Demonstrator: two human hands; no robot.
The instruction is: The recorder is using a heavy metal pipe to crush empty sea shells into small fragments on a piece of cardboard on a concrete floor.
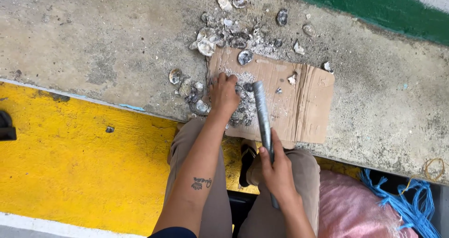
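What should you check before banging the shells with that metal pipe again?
1. Right hand grips the metal pipe firmly: ok.
2. Pipe tip is over the shell pile, on the cardboard: ok.
3. Left hand fingers are away from the pipe tip: not ok, they rest right beside it.
4. Cardboard lies flat on the concrete ledge: ok.
5. Shell is held steady under the left hand: cannot tell, fingers hide it.
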